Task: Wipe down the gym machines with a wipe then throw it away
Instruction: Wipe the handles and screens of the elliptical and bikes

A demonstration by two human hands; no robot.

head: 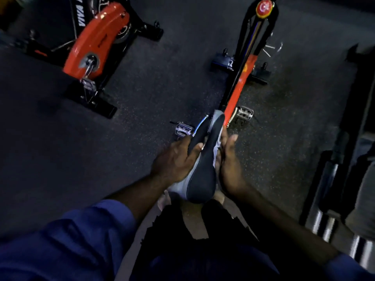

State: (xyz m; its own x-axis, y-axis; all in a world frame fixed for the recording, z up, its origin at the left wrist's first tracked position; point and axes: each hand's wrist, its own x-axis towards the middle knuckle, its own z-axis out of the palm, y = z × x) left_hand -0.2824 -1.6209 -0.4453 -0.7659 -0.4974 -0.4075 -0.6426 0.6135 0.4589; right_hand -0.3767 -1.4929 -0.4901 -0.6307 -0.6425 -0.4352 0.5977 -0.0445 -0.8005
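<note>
Two spin bikes in view, dim light. Far left is the spare orange bike (97, 41), parked on the rubber floor (162, 78), well apart from the work. Next is the near bike's left pedal (183, 129), just beside the left hand (174, 157). That hand grasps the saddle (200, 175) on its left flank, fingers curled over the top edge. Saddle is black w/ grey side panels, nose pointing away from the person, and sits between both hands. Right hand (229, 165) lies flat against the right flank, fingers fairly straight, thumb out, not clenched round anything. Wipe: can't tell where it is. No cloth shows plainly; poss. under one palm, and grey panel vs wipe is hard to separate in this light. Further right are the right pedal (244, 113) and the orange frame (240, 82) running away from the person, w/ chrome bars (324, 222) at the far right edge. Step in hand looks like wiping the saddle; binning not yet done. Risks: if the wipe is under the flat right palm, nothing pinches it, so a fast stroke could let it slip to the floor. Squeezing from both sides could twist the saddle if its clamp is loose. Knuckles may catch the left pedal on a forward stroke toward the nose. Poor light means missed patches, esp. nose and underside.
</note>
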